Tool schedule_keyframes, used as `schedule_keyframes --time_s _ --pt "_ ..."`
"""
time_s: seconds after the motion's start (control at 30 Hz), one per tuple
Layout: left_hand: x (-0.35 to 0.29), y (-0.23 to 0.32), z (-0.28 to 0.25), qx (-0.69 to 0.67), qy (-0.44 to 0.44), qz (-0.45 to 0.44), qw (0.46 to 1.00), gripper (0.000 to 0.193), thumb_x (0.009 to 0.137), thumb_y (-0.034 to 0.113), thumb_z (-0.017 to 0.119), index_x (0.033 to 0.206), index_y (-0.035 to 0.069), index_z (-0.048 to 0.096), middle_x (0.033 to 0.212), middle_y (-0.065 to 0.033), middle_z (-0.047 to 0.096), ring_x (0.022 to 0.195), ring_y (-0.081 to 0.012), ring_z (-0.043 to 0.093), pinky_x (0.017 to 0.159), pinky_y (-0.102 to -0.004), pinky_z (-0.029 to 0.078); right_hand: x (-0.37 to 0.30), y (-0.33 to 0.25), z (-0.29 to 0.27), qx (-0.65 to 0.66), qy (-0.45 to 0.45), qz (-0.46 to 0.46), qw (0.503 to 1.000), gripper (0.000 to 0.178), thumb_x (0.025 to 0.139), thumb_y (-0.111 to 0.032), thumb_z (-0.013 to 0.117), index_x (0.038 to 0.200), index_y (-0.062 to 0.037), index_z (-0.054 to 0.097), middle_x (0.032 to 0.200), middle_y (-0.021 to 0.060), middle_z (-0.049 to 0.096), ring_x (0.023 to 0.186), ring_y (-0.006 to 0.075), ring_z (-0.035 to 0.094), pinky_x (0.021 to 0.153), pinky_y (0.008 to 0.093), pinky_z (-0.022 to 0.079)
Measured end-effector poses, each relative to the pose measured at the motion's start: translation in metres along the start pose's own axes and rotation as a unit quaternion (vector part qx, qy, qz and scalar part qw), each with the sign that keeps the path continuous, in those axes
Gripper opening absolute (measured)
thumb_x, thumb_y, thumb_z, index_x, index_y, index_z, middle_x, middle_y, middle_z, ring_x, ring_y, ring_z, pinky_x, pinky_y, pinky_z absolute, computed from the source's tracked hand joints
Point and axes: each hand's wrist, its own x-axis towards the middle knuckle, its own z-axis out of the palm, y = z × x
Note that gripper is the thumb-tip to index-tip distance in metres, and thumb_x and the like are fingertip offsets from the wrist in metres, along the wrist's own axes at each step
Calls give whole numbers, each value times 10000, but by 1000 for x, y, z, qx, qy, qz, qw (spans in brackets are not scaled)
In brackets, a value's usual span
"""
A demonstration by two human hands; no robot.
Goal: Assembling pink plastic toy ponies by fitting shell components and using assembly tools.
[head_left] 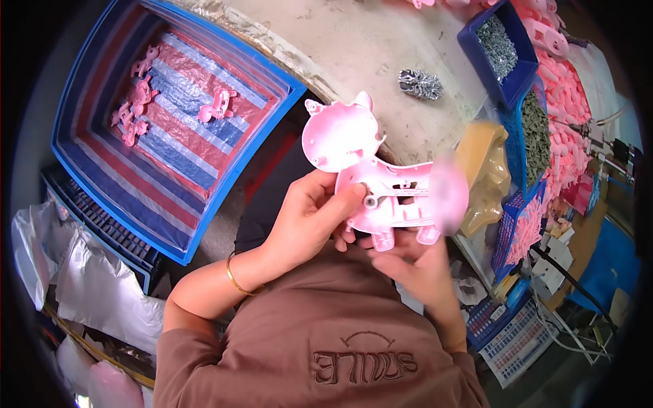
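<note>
I hold a pink plastic toy animal half-shell [371, 170], its hollow inside facing me, head at the upper left and legs pointing down. My left hand [309, 217] grips its chest, the thumb beside a small grey round part [370, 202] set in the body. Under the shell's legs, my right hand [415, 262] supports it from below. The tail end [449, 194] is blurred.
A blue crate [102, 197] lined with striped sheeting holds several pink toy shells [139, 102] at the left. On the worktable [354, 41] sit a pile of metal parts [420, 83], blue bins of screws [500, 44] and heaps of pink pieces [568, 115].
</note>
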Motion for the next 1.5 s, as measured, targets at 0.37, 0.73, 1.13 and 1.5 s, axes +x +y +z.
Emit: schedule_keyframes --time_s 0.37,0.73,1.13,1.5 --pt "0 7 3 -9 30 31 999 233 964 220 636 999 -9 656 759 -24 651 499 -47 568 387 -186 428 10 6 -2 30 2 -18 999 371 854 25 669 1205 65 554 954 116 683 756 159 684 602 255 557" --pt "0 2 4 -58 17 12 998 216 950 213 644 957 -1 669 727 -21 647 477 -52 565 364 -190 408 9 6 -2 51 -15 38 998 443 823 36 682 1235 39 520 867 89 647 627 106 621 485 204 491" --pt "4 0 6 -50 36 37 997 257 954 272 632 1008 23 661 753 -14 638 484 -56 555 390 -192 428 17 10 6 80 15 -45 996 601 823 19 664 1364 11 402 923 93 638 623 89 609 497 191 500" --pt "12 13 6 -55 15 38 998 271 882 212 666 1060 10 636 812 -29 647 600 -73 585 470 -230 467 24 5 -10 40 -9 -62 997 534 803 47 679 1300 42 486 933 106 662 616 86 619 482 191 503"
